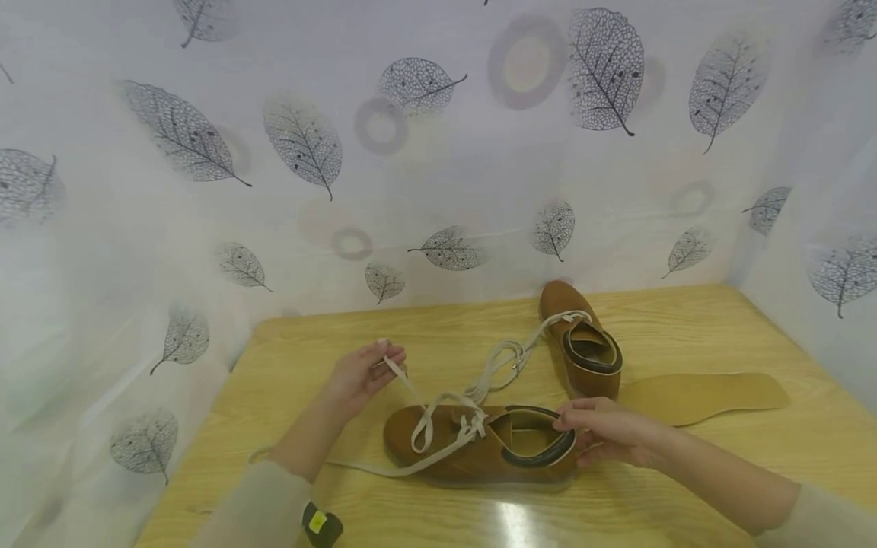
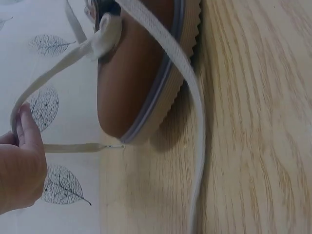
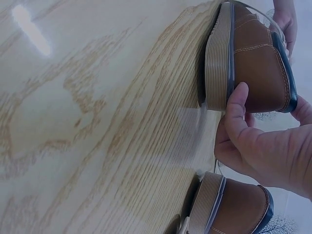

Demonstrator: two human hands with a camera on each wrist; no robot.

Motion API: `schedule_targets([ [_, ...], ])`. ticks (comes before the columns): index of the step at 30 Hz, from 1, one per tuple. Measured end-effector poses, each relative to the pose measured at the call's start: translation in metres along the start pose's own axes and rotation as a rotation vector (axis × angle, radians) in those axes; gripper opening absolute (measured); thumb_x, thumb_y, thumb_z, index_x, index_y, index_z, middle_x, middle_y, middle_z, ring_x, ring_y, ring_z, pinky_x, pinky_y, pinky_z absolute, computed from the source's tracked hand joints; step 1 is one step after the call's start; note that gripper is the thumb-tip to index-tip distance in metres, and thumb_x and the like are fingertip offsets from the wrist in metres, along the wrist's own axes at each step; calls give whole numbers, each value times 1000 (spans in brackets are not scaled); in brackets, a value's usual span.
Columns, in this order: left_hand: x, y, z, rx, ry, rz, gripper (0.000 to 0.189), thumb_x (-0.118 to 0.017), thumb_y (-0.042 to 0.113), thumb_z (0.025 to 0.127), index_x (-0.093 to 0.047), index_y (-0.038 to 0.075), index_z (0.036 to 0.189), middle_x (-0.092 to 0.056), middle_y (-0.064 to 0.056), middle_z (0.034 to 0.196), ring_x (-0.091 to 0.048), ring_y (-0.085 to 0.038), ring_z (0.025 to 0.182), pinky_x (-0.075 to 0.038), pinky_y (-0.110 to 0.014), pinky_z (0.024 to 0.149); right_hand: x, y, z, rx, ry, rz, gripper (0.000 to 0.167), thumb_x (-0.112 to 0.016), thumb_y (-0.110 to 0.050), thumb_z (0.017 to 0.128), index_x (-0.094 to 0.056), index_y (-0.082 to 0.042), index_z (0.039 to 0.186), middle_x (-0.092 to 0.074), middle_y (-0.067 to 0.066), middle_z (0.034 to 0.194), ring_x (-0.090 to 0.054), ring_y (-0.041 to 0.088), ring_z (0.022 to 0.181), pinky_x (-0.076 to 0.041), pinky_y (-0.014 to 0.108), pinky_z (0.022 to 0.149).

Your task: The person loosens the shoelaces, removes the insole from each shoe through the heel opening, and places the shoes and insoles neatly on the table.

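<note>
A brown low shoe (image 1: pixel 411 432) with a dark collar lies upright on the wooden table, its toe to the left. My left hand (image 1: pixel 361 378) pinches one of its pale flat laces (image 2: pixel 48 74), lifted above the toe; the lace's tipped end (image 2: pixel 113 146) hangs past the fingers. Another lace strand (image 2: pixel 199 122) trails over the shoe's side onto the table. At the heel, my right hand (image 1: pixel 613 432) grips the shoe, fingers at the collar and against the back of the heel (image 3: pixel 261 73). Loose loops of lace sit over the tongue.
Behind stands a second brown shoe (image 1: pixel 569 301), its long laces (image 1: pixel 503 365) spread toward the first. A flat tan insole-shaped piece (image 1: pixel 712 397) lies at the right. A leaf-printed sheet (image 1: pixel 438 175) encloses the table's back and sides. A small black item (image 1: pixel 320 525) shows below the left sleeve.
</note>
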State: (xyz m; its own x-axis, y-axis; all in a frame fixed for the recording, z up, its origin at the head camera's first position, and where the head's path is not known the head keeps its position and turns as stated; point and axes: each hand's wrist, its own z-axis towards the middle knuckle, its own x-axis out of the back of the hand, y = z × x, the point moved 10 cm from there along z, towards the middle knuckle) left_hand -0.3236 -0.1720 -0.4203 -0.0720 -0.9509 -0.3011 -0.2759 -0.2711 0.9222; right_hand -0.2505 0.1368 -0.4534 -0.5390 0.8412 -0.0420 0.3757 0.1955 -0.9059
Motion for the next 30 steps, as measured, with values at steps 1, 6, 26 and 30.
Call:
schedule_targets([
  [1, 5, 1, 0, -5, 12, -12, 27, -44, 14, 101, -45, -5, 120, -66, -4, 103, -66, -11, 95, -45, -32, 101, 0, 0, 0, 0, -1, 1, 19, -57, -18, 87, -58, -4, 100, -55, -2, 77, -53, 9, 68, -56, 24, 66],
  [6, 29, 12, -6, -32, 69, -81, 13, -46, 15, 100, -54, 4, 100, -63, -7, 106, -65, -14, 99, -42, -35, 104, 1, 1, 1, -4, -2, 4, 18, -57, -18, 87, -57, -5, 99, -54, -2, 76, -52, 9, 68, -56, 23, 65],
  [26, 171, 29, -69, -18, 278, -721, 10, -55, 16, 95, -59, 13, 104, -68, -4, 93, -67, -13, 91, -45, -20, 99, 1, 2, 2, -4, -16, 5, 26, -57, -18, 88, -56, 0, 106, -55, -1, 81, -52, 8, 69, -56, 24, 67],
  [30, 197, 33, -81, -35, 339, -593, 45, -57, 20, 95, -39, 27, 136, -70, 1, 91, -66, -8, 92, -46, -19, 97, 1, 2, 1, -4, -12, 9, 24, -57, -18, 88, -56, -1, 105, -55, 0, 82, -51, 9, 69, -56, 24, 67],
])
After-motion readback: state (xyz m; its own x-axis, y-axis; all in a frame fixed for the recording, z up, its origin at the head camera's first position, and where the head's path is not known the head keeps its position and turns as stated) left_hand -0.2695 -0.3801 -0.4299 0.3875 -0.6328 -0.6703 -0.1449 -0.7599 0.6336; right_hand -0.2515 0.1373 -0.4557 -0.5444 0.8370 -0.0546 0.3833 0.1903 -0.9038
